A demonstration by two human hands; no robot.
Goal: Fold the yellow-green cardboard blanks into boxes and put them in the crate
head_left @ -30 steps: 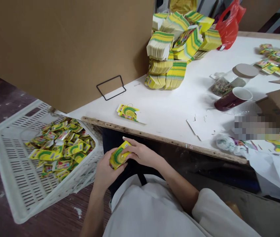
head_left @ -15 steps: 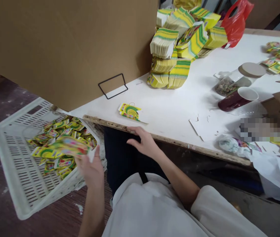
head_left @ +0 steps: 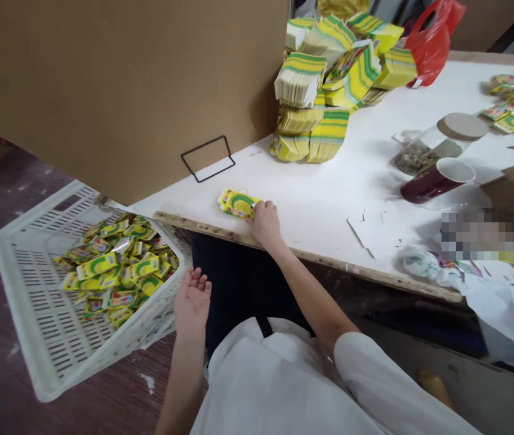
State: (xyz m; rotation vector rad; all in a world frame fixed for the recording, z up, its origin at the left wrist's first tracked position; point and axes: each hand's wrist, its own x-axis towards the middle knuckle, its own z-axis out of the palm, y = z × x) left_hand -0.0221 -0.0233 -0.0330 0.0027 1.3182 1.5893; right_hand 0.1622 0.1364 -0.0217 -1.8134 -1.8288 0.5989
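Note:
At the table's front edge, my right hand has its fingers closed on the right end of a small yellow and green printed carton. The carton lies on the white tabletop; its right end is partly hidden by the fingers. My left hand is empty, palm up with fingers apart and slightly curled, beside the right rim of a white plastic basket. Inside the basket lies a loose heap of filled yellow cartons.
A large cardboard box stands at the left, behind a bent black wire frame. Bundles of yellow flat cartons are stacked at the back. Rightward are a glass jar, a maroon mug and a red plastic bag.
My left hand has let go of a yellow carton over the basket and moved right, away from the heap. My right hand has moved from the table edge onto the carton on the table.

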